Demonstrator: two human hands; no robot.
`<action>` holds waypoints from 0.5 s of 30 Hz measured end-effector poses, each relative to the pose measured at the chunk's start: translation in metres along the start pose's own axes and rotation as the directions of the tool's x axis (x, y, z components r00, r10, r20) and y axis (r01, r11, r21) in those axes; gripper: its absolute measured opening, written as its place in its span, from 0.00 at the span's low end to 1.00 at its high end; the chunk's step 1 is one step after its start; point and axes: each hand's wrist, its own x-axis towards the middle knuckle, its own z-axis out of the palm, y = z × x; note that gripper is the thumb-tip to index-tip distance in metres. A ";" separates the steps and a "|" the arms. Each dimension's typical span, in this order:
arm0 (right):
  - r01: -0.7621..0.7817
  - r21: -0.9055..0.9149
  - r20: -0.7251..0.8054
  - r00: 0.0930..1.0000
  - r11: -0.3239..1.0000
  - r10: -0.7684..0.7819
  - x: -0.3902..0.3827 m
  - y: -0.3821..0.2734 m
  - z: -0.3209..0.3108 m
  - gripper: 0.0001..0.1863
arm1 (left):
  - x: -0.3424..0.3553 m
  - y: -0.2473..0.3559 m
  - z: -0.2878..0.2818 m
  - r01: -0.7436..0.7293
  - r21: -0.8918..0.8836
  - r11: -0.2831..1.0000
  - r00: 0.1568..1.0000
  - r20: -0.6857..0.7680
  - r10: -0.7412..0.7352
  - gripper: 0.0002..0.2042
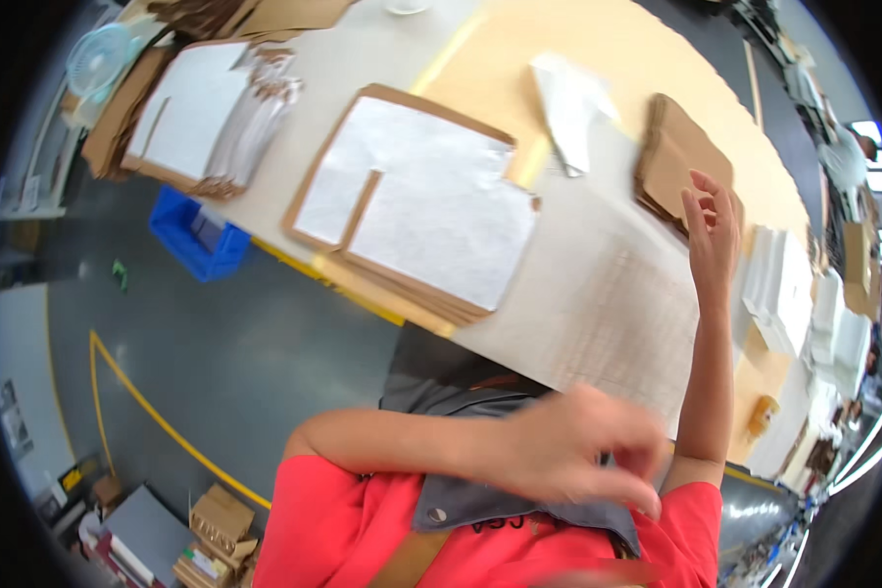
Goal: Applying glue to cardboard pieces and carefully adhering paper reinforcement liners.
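My right hand reaches out over the near edge of a stack of brown cut-out sheets. Its thumb and fingers are apart, with nothing seen between them; whether it touches the stack I cannot tell. Across my body, in front of the dark grey apron, my left hand is blurred, its fingers loosely bent and apart from the thumb, nothing visible in it. On the table in front of me lies a stack of brown-edged pieces with a white top face, a narrow slot cut into it.
A similar white-faced stack lies at the far left, above a blue bin. White material rests farther back on the table. White pieces and a small yellow object are at the right. Brown streaks mark the grey tabletop.
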 end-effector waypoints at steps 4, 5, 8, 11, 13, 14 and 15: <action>-0.008 0.017 0.068 0.998 1.000 0.007 0.002 0.045 -0.004 0.10 | 0.049 0.015 0.070 0.515 -0.656 0.552 0.773 0.633 0.031 0.13; -0.003 0.022 0.125 0.992 1.000 0.000 0.003 0.047 -0.005 0.09 | 0.051 0.016 0.072 0.514 -0.653 0.557 0.773 0.633 0.029 0.13; 0.166 -0.106 0.149 0.977 0.980 -0.150 0.002 0.049 0.008 0.09 | 0.050 0.005 0.097 0.502 -0.670 0.547 0.790 0.612 0.025 0.14; 0.322 -0.187 0.117 0.945 0.928 -0.305 0.006 0.060 0.015 0.06 | 0.037 0.003 0.096 0.471 -0.684 0.557 0.842 0.538 -0.051 0.15; 0.323 -0.281 0.121 0.946 0.904 -0.300 0.009 0.067 0.008 0.05 | 0.040 -0.004 0.099 0.456 -0.692 0.560 0.865 0.493 -0.095 0.16; 0.355 -0.288 0.148 0.934 0.889 -0.325 0.010 0.061 0.009 0.05 | 0.040 -0.009 0.104 0.451 -0.696 0.558 0.872 0.476 -0.112 0.17; 0.364 -0.253 0.155 0.930 0.897 -0.334 0.010 0.056 0.012 0.05 | 0.050 -0.014 0.110 0.447 -0.701 0.556 0.878 0.462 -0.123 0.17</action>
